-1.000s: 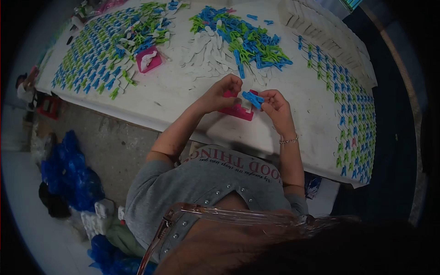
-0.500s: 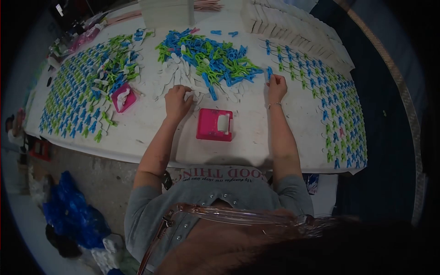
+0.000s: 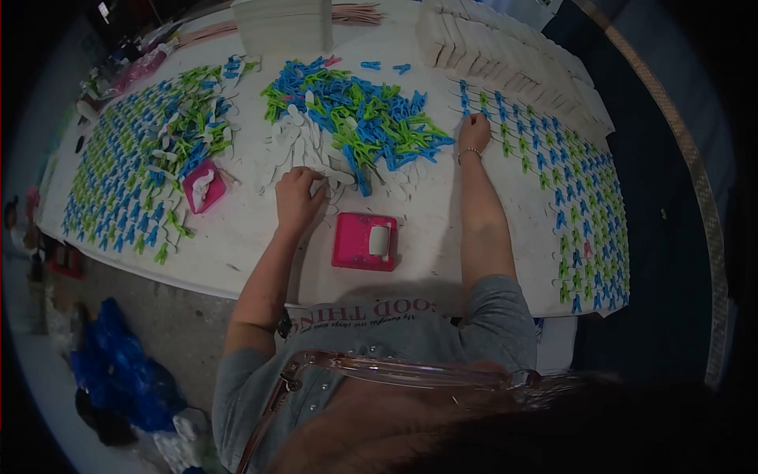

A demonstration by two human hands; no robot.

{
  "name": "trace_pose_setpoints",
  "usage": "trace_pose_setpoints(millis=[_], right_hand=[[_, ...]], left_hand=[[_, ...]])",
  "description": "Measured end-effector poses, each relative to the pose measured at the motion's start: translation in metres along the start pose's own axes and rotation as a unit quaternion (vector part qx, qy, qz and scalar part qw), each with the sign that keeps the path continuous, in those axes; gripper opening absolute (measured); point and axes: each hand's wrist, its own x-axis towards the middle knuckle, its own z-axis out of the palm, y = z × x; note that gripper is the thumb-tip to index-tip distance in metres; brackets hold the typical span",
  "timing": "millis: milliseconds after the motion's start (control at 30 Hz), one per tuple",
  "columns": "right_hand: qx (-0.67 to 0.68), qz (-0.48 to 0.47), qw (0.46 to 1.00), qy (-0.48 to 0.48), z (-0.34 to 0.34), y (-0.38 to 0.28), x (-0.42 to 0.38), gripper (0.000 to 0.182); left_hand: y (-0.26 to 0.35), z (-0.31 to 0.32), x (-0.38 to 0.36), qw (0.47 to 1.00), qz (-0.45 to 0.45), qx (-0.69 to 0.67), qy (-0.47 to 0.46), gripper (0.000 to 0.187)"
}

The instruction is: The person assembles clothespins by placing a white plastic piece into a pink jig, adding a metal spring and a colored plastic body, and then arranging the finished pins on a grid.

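hands apart, grips unclear | right hand (image 3: 475, 133) has moved up to clip rows (image 3: 505, 126), likely adding one | left hand (image 3: 299, 193) beside white strips (image 3: 297, 146)

"What lies mid-table (image 3: 426, 205)?"
"A heap of clothespins (image 3: 387, 118), with a pile of strips (image 3: 292, 146) against its near left side."
"And nearer?"
"A jig (image 3: 354, 237), on the near side of both."
"To the left?"
"A tray (image 3: 192, 195) with something in it, then rows of clips (image 3: 110, 166) farther left."
"And right?"
"More clip rows (image 3: 584, 205), with stacked packs (image 3: 505, 55) along their far side."
"The floor?"
"Plastic bags (image 3: 126, 363), near left."
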Motion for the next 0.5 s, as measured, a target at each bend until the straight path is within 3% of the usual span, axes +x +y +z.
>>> trace_pose_setpoints(millis=[167,367,500], right_hand=[[-0.036,0.015,0.999,-0.019,0.001,-0.001,0.002,0.011],[0.033,-0.022,0.999,0.028,-0.017,0.001,-0.025,0.021],[0.130,0.063,0.986,-0.086,-0.049,0.008,-0.063,0.021]], left_hand=[[-0.001,0.001,0.000,1.000,-0.001,0.000,0.001,0.020],[-0.002,-0.001,-0.002,0.999,0.033,0.000,0.008,0.023],[-0.001,-0.002,-0.004,0.998,0.058,0.019,-0.008,0.026]])
